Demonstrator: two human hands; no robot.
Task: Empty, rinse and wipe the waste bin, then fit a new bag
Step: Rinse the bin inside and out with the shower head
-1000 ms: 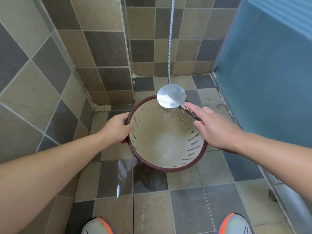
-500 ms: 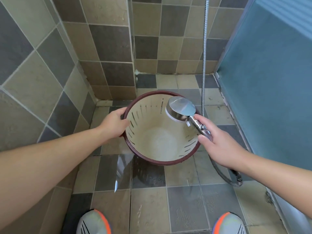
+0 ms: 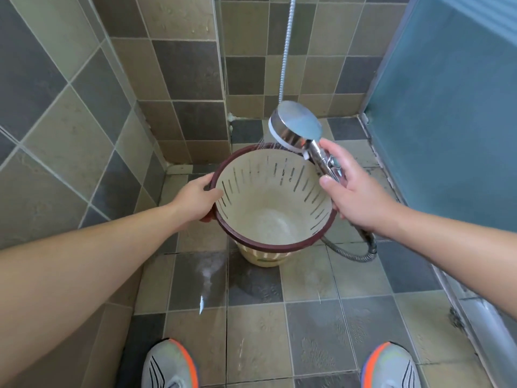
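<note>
A: Where is the cream slotted plastic waste bin with the dark red rim point(image 3: 268, 217)?

B: On the tiled floor point(image 3: 313, 326) of a shower corner, mouth tipped toward the camera, its long axis leaning from the base on the floor up toward the viewer. The inside holds no bag or rubbish, only a wet-looking bottom.

A: And the hands?

B: The left hand point(image 3: 195, 197) holds the bin's rim on its left side, thumb over the edge. The right hand point(image 3: 355, 191), at the bin's right rim, has its grip closed round the handle of the chrome hand shower head point(image 3: 298, 130).

A: Which way does the shower head point?

B: Its face turns down and left over the bin's far rim; thin streams of water show there. Its metal hose point(image 3: 349, 254) loops on the floor right of the bin.

A: The room?

B: Grey and beige tiled walls point(image 3: 181, 68) behind and left of the bin, a frosted blue glass panel point(image 3: 447, 107) to its right, two grey and orange trainers point(image 3: 170, 365) nearer than the bin.
</note>
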